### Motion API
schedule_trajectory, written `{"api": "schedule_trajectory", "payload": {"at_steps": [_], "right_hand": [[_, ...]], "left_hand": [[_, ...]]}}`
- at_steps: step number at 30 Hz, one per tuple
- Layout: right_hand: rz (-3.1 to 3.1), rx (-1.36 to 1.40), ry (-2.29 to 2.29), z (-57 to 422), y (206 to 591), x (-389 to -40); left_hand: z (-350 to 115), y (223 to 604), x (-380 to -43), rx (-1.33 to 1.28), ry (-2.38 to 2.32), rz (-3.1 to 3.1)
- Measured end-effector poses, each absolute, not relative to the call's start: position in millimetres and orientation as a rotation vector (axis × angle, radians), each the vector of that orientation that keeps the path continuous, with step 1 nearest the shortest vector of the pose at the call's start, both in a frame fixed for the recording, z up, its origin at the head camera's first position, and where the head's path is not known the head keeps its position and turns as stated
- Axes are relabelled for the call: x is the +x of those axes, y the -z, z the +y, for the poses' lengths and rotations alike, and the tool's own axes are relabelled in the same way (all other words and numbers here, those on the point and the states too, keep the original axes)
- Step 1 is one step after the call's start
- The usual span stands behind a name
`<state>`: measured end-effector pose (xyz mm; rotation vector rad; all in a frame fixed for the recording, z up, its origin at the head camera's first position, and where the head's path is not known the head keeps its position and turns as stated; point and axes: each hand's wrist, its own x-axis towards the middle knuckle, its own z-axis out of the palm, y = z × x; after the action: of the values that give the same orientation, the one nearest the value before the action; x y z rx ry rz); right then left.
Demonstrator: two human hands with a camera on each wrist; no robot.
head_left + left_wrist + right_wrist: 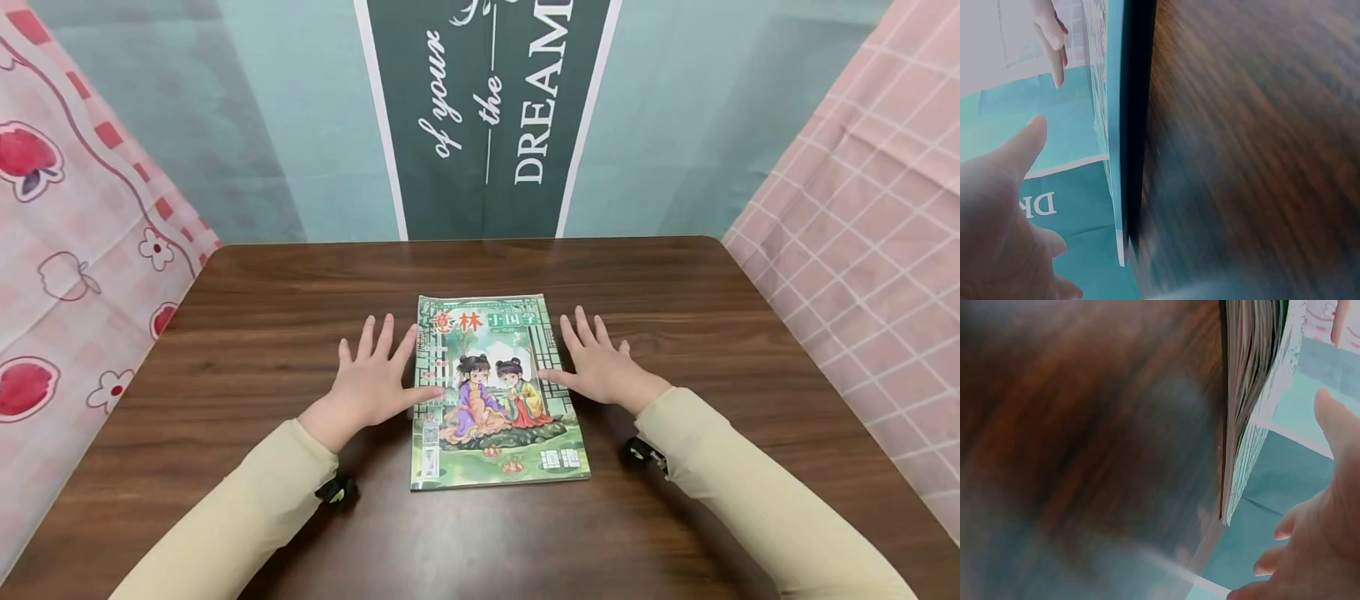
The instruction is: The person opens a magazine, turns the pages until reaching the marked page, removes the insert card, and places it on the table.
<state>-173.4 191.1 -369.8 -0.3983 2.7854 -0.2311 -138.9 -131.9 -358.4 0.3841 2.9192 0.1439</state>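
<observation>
A closed magazine (495,392) with a green illustrated cover of two seated figures lies flat on the brown wooden table (285,292). Beside its left edge is my left hand (371,383), fingers spread, the thumb reaching over the cover in the head view. My right hand (603,367) is at the opposite edge, fingers also spread and the thumb tip at the cover's border. The left wrist view has the magazine's spine (1119,125) side-on, with the left thumb raised apart from it. In the right wrist view, the loose page edges (1254,362) face the right hand (1316,537).
A teal curtain (315,108) with a dark lettered panel (480,200) hangs behind the table's far edge. Pink patterned cloth (67,275) borders the left side, and pink checked cloth (862,208) the right. Each wrist carries a small black device (337,490).
</observation>
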Motion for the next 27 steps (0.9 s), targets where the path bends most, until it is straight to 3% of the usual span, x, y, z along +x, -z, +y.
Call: {"api": "schedule_trajectory", "payload": {"at_steps": [27], "right_hand": [[2.674, -0.822, 0.306, 219, 392, -98]], "left_hand": [[-137, 363, -115, 0.507, -0.185, 2.888]]}}
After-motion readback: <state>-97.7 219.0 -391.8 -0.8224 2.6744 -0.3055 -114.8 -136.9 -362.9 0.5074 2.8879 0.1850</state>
